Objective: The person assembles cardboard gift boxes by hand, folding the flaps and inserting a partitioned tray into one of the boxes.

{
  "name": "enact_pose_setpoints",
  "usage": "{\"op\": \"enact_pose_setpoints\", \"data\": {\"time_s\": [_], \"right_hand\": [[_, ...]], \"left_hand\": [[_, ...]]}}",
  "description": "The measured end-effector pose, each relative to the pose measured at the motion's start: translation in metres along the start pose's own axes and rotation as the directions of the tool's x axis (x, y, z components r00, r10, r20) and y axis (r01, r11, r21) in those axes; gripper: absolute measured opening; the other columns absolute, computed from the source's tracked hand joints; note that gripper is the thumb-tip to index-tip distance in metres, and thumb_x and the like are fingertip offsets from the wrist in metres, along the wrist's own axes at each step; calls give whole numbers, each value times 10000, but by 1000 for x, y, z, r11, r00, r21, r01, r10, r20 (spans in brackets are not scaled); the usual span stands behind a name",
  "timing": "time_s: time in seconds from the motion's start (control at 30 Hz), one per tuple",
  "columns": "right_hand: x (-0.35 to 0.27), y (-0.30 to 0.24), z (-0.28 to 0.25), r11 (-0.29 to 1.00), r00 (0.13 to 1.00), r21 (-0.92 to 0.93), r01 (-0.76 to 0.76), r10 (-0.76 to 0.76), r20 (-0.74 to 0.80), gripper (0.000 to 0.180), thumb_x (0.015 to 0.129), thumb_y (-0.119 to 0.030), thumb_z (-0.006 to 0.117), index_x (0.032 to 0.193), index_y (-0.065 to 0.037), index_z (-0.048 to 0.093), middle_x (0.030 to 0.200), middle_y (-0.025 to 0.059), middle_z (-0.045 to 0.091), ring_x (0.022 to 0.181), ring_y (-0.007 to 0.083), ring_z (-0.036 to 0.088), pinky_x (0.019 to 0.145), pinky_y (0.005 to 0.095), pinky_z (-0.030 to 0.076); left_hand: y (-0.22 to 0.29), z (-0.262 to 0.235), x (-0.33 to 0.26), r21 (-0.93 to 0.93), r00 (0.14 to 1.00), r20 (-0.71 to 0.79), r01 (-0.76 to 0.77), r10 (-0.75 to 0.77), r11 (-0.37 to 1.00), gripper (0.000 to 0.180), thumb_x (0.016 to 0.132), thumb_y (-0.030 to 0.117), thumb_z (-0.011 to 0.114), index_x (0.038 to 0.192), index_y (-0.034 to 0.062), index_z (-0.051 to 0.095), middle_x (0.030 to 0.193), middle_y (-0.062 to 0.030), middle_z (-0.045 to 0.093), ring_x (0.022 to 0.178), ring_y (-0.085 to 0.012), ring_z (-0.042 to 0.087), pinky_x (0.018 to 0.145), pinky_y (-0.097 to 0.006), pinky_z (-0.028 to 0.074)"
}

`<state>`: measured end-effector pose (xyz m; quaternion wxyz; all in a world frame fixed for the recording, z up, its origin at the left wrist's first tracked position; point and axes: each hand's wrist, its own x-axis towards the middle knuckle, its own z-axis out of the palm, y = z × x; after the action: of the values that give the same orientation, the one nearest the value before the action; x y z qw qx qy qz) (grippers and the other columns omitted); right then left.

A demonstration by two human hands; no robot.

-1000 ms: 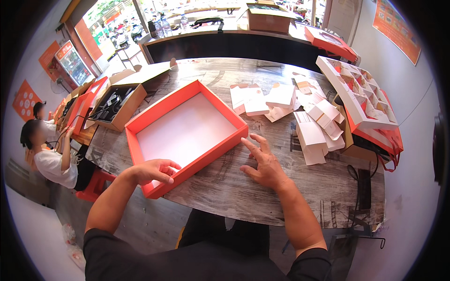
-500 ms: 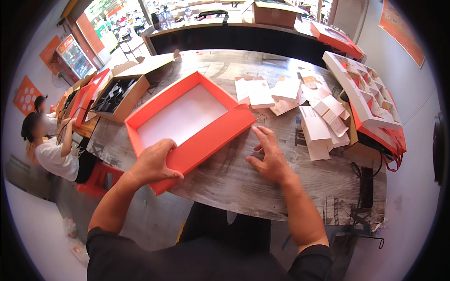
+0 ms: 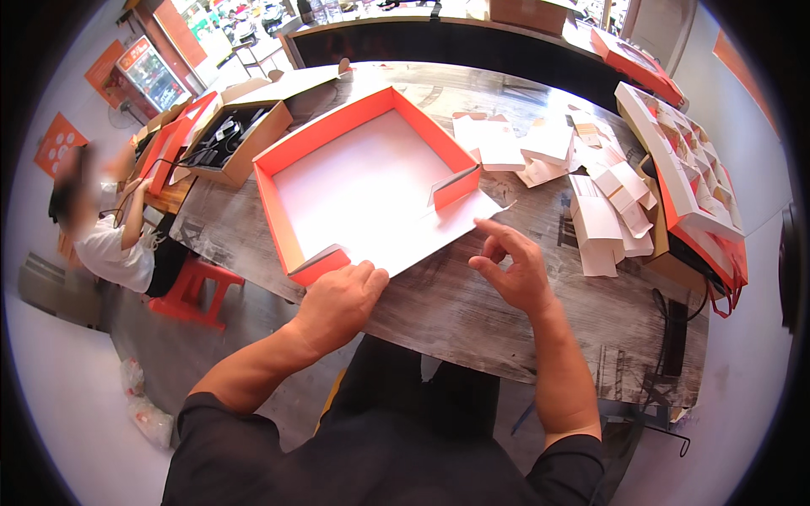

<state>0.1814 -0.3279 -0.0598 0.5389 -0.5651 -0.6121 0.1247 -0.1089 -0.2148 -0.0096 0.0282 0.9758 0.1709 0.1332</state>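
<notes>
An orange cardboard box (image 3: 287,221) with a white inside stands open-topped on the table before me. Its near wall is folded down flat, white side up, and two small orange end flaps stick inward at the near corners. My left hand (image 3: 340,305) grips the near edge of that wall at its left end; the thumb is hidden. Beside the wall's right corner is my right hand (image 3: 516,268), fingers loosely bent and apart, the index fingertip at or very close to the corner. Nothing shows in its grasp.
White folded cardboard pieces (image 3: 603,181) lie right of the box. Farther right leans a white divided tray (image 3: 675,156) over orange packaging. A brown carton of black items (image 3: 228,148) stands at the back left. A person in white (image 3: 114,266) works near a red stool (image 3: 192,291).
The box's near wall, upright before, is now folded down toward me. My left hand has moved right along its edge. The right hand stays near the right corner.
</notes>
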Motion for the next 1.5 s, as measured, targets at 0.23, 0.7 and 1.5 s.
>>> {"op": "enact_pose_setpoints", "data": {"time_s": [0.23,0.7,1.5], "right_hand": [[-2,5,2,991,992,-75,-110,114,48,215,907,-144,803,1076,-26,743,904,83,731,720,178,662,683,320,551],[-3,14,-2,980,982,-94,-172,178,59,211,886,-78,784,1086,-52,721,883,63,697,721,163,649,653,303,517],[1,-1,-1,997,986,-32,69,-63,156,615,812,-171,882,1377,-93,652,931,50,655,676,139,587,644,287,522]], "left_hand": [[10,12,-9,-176,998,70,11,2,984,435,863,241,799,1178,52,567,1007,-140,587,895,-353,623,757,-443,518],[-39,-38,-19,-325,987,-133,-130,91,937,385,884,149,784,1237,29,686,1212,-157,679,1105,-348,664,964,-436,542],[-52,1,-30,-133,998,-60,-41,34,990,340,669,134,818,998,112,736,893,-35,718,853,-262,654,808,-396,536]]}}
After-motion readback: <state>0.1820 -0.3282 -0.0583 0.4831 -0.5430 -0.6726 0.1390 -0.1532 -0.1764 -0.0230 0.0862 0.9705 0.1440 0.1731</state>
